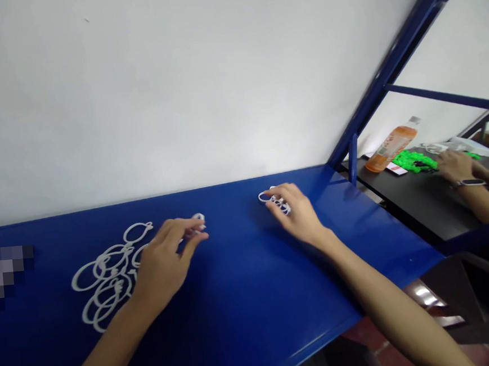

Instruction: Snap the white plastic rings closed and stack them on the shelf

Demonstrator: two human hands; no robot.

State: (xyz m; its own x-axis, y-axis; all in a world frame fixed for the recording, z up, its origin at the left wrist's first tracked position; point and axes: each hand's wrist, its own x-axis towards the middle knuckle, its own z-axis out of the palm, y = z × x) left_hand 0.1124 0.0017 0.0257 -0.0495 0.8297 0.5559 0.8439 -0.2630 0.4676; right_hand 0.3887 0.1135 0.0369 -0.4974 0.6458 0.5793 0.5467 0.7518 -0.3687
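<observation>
My left hand (166,259) rests on the blue shelf surface (245,296), its fingertips pinching a small white ring piece (199,219). Just left of it lies a pile of several white plastic rings (108,275), partly hidden by the hand. My right hand (295,213) lies farther right on the shelf, fingers curled over a small cluster of white rings (273,200).
A white wall stands right behind the shelf. A blue metal frame (391,64) rises at the right. Beyond it, on a black table (415,203), are an orange drink bottle (389,146), green plastic parts (416,160) and another person's hand (457,166) wearing a wristband. A pixelated patch sits far left.
</observation>
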